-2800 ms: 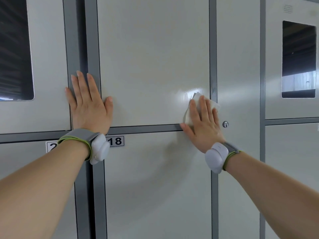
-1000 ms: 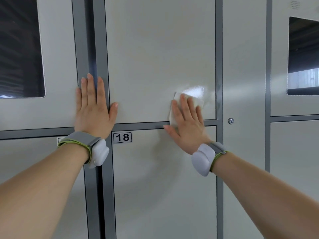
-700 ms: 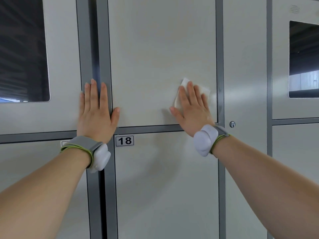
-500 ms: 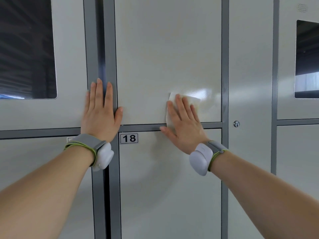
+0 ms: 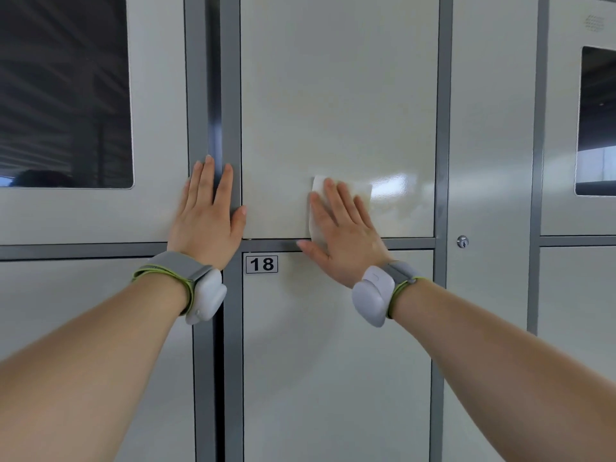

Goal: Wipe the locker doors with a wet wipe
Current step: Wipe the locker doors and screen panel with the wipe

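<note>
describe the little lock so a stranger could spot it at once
On the lockers, find the label 18, then go right to the narrow plain panel. The lock is the small round silver keyhole there, the only one in view.

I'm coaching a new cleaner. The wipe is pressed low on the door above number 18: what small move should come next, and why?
Probably slide the right hand with the wet wipe leftward along the bottom edge of the door. A glossy wet sheen shows only right of the wipe; the strip toward the left hand looks matte, likely unwiped.
</note>
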A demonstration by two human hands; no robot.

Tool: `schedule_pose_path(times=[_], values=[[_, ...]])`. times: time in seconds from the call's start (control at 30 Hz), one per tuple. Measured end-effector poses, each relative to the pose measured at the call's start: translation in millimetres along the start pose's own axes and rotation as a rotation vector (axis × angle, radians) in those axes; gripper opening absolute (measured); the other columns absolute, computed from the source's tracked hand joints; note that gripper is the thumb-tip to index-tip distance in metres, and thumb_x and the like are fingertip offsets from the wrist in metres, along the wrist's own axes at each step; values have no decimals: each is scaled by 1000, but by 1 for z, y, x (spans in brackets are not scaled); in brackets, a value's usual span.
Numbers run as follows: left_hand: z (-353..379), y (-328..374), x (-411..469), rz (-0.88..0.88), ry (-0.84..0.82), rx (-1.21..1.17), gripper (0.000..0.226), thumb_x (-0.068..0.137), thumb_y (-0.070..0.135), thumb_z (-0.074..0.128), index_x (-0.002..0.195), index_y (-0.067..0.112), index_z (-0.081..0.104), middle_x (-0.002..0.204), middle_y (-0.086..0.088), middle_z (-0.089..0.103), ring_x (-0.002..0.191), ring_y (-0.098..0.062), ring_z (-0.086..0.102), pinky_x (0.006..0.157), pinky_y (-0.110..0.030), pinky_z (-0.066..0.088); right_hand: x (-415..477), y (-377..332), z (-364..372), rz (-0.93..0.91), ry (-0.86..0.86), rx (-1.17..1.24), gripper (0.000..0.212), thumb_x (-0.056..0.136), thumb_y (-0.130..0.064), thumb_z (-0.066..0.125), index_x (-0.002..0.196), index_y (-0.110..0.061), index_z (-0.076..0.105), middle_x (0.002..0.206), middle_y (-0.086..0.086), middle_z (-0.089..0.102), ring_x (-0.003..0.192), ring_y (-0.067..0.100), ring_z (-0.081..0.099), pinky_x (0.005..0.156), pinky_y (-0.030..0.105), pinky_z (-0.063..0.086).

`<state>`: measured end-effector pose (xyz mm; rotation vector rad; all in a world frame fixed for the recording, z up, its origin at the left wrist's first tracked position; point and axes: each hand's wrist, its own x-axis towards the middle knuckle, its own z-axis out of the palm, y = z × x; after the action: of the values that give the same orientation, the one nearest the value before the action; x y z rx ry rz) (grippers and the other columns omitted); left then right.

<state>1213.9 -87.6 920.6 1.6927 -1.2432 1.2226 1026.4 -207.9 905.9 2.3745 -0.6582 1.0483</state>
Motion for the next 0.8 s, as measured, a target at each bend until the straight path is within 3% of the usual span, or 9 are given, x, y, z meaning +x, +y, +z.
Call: schedule_pose_path(times=[0.1, 0.23, 0.4, 0.57, 0.7, 0.8], values=[[-7, -3, 2, 12, -33, -7, 57, 100, 29, 39, 149, 6, 20, 157, -18, 8, 146, -30, 3, 117, -34, 4, 14, 8, -14, 35, 10, -70, 74, 92, -62, 12, 152, -21, 1, 159, 2, -15, 146, 21, -13, 117, 39, -10], [-14, -11, 2, 56, -11, 17, 63, 91, 33, 33, 145, 0, 29, 153, -24, 19, 143, -38, 14, 115, -42, 12, 41, 14, -31, 178, 27, -35, 67, 97, -55, 21, 152, -20, 3, 159, 3, -11, 146, 23, -10, 118, 42, -5], [-20, -19, 4, -20, -1, 28, 57, 98, 26, 39, 147, 2, 23, 156, -18, 12, 145, -34, 7, 118, -41, 7, 23, -4, -15, 73, 28, -16, 73, 97, -56, 26, 152, -16, 1, 158, 7, -14, 146, 26, -13, 118, 41, -6], [-12, -25, 5, -50, 5, 27, 58, 97, 19, 45, 146, -2, 23, 157, -17, 11, 145, -32, 6, 118, -40, 6, 15, -13, -6, -59, -3, -71, 88, 78, -66, -4, 152, -19, 6, 159, 6, -10, 146, 24, -10, 116, 39, -10], [-4, -29, 0, -34, 20, 39, 63, 93, 29, 34, 145, -4, 24, 156, -19, 14, 144, -35, 10, 116, -43, 7, 40, 1, -23, 24, 58, -101, 67, 96, -56, 19, 152, -23, 3, 159, 2, -10, 146, 20, -9, 118, 41, -5], [0, -32, -1, -15, 30, 41, 66, 90, 30, 32, 146, -3, 22, 156, -18, 13, 144, -34, 9, 116, -44, 7, 54, -3, -27, 91, 87, -40, 68, 98, -53, 25, 152, -20, 2, 159, 4, -11, 146, 23, -10, 118, 42, -4]])
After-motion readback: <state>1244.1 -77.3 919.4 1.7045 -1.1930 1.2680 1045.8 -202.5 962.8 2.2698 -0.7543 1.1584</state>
